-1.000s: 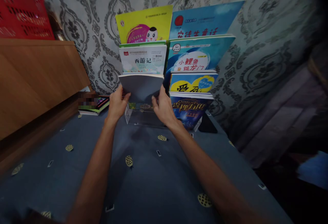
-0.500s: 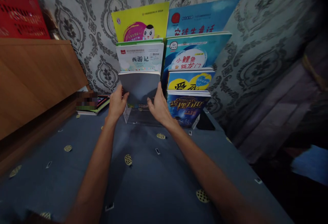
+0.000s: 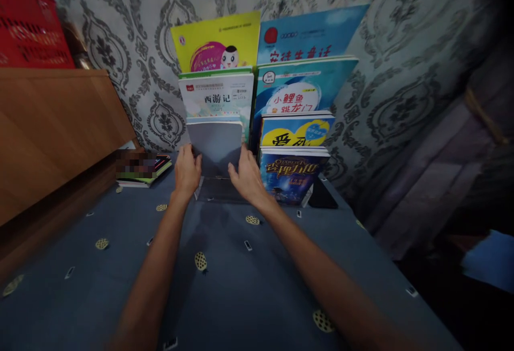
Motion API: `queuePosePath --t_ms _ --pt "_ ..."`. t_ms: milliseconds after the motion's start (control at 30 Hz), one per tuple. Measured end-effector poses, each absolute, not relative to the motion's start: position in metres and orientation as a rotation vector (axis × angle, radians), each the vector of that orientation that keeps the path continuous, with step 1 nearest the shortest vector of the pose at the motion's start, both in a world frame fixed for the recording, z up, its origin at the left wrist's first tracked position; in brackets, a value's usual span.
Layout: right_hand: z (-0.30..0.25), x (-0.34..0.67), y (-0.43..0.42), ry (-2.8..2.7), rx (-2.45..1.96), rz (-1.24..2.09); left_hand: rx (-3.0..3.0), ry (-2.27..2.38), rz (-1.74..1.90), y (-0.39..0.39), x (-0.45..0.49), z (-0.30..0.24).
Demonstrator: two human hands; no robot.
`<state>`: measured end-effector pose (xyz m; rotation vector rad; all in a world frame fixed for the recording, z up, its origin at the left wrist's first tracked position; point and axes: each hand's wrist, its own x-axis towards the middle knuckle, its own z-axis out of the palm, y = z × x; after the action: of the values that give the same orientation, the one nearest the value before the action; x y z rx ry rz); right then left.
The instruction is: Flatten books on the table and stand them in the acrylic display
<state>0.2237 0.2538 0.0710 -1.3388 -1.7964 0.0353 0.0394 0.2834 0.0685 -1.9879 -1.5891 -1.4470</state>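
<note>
Between my two hands stands a grey-covered book point(image 3: 217, 147), nearly upright at the front left of a clear tiered book rack point(image 3: 219, 189). My left hand point(image 3: 188, 172) grips its left edge, thumb toward the front cover. On the opposite edge, my right hand point(image 3: 247, 175) holds it with the thumb on the front. Behind it rise a pale book with Chinese lettering point(image 3: 217, 96) and a yellow book point(image 3: 219, 40). To the right of my right hand is a dark blue book point(image 3: 289, 177) in the rack's front row. The grey book's bottom edge meets the rack's front pocket.
More books fill the right tiers, including a yellow-and-blue one point(image 3: 297, 130) and a teal one point(image 3: 305, 89). A small pile of books point(image 3: 144, 170) lies at left, by a wooden cabinet point(image 3: 60, 131) bearing a red basket point(image 3: 32, 27). A dark flat object point(image 3: 323, 196) lies right of the rack.
Both hands have lowered the grey book into the rack's front left tier, and more of the pale book behind shows. The view has shifted slightly.
</note>
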Motion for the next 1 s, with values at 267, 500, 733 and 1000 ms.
queuePosePath --t_ms 267,500,733,1000 --pt "0.072 0.222 0.251 -1.814 -1.39 0.019 -1.886 -1.69 -1.32 0.279 0.047 0.068" --pt "0.073 0.222 0.251 -1.826 -1.425 0.006 -1.815 -1.793 -1.15 0.274 0.053 0.071" --pt "0.072 0.223 0.254 -1.832 -1.438 0.006 -1.771 -1.774 -1.137 0.272 0.057 0.07" --pt "0.067 0.222 0.257 -1.825 -1.427 -0.014 -1.776 -1.77 -1.194 0.275 0.055 0.071"
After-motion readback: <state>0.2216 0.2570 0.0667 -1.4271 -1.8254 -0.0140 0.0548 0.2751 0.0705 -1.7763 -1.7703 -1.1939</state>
